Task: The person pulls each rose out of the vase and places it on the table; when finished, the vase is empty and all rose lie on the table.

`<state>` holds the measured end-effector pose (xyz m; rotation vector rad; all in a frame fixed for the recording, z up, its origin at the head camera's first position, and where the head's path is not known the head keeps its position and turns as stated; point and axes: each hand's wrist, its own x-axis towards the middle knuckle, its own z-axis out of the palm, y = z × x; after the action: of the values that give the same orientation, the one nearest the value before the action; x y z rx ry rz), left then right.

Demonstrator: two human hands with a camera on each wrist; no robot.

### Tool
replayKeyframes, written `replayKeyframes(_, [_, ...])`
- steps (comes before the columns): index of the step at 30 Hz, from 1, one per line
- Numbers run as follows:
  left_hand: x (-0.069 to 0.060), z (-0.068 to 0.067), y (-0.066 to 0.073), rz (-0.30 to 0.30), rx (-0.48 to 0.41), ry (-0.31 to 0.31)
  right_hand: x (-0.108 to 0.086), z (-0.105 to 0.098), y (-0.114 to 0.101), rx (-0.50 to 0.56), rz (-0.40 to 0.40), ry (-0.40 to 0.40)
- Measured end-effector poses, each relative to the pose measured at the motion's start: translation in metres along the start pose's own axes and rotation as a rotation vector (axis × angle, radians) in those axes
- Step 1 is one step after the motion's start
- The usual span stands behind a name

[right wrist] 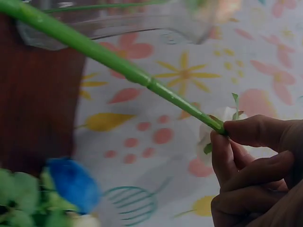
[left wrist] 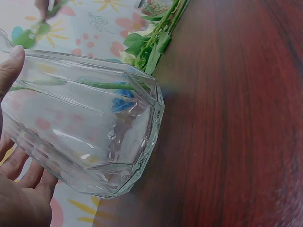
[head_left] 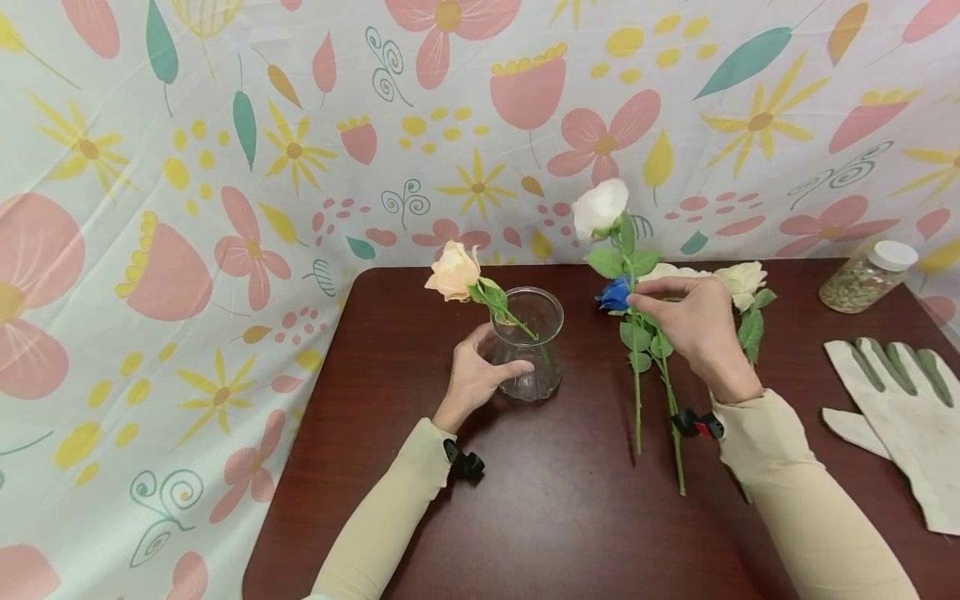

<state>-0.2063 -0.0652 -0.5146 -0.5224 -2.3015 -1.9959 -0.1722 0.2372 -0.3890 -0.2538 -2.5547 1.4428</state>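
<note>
My left hand [head_left: 480,371] grips a clear glass vase [head_left: 531,385] from its left side, thumb across the front and fingers round the far side. In the left wrist view the faceted base of the vase stands close to the table. A peach rose [head_left: 454,272] leans left out of the vase's mouth, its stem inside the glass. To the right, my right hand [head_left: 697,329] pinches the green stem of a white rose [head_left: 602,208] between thumb and fingertips. Its bloom is up, and the stem [right wrist: 142,80] crosses the right wrist view.
Behind and beneath my right hand lie a blue rose [head_left: 615,294] and cream roses [head_left: 742,283], partly hidden. A white-lidded jar [head_left: 862,279] stands at the back right, near pale work gloves [head_left: 892,417]. Flower-printed cloth [head_left: 480,125] hangs behind the dark wooden table [head_left: 555,508].
</note>
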Motion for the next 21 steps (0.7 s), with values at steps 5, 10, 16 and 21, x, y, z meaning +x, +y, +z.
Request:
replayKeyframes(5, [0.001,0.0,-0.001,-0.001,0.001,-0.004,0.004,0.015,0.021,-0.086,0.051,-0.064])
replayKeyframes(10, [0.001,0.0,0.0,-0.007,0.005,-0.001,0.009,0.023,0.038,-0.126,0.091,-0.124])
replayKeyframes(16, [0.001,0.0,0.001,0.001,0.013,0.006,0.014,0.029,0.058,-0.173,0.112,-0.196])
replayKeyframes(21, [0.0,0.0,0.0,0.002,0.009,-0.001,0.015,0.035,0.069,-0.185,0.109,-0.231])
